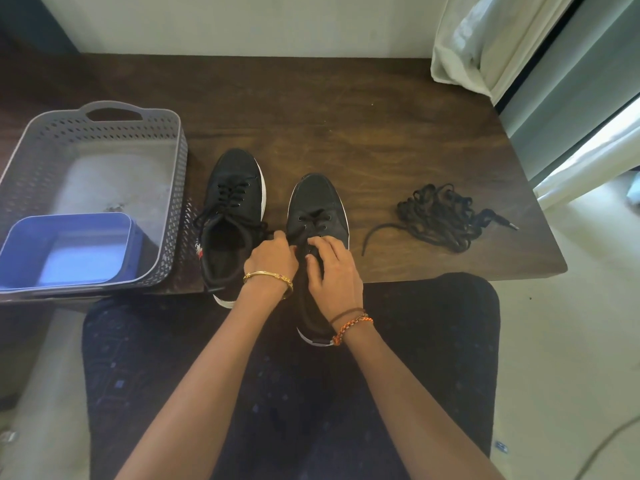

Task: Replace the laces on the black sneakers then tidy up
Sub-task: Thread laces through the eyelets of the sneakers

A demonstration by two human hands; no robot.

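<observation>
Two black sneakers with white soles stand side by side on a dark wooden table [346,116], toes pointing away. The left sneaker [232,216] is laced, its lace ends loose. The right sneaker [317,202] has laces only in its front eyelets, and its heel overhangs the table's near edge. Both hands work at its tongue: my left hand [272,258] pinches a black lace end, and my right hand [334,268] curls over the eyelets, pinching the lace. A tangled pile of black laces [440,216] lies to the right on the table.
A grey perforated basket [173,161] sits at the table's left end, with a blue plastic tub [65,251] inside its near corner. A white curtain [485,39] hangs at the back right. My lap in dark patterned cloth lies below the table edge.
</observation>
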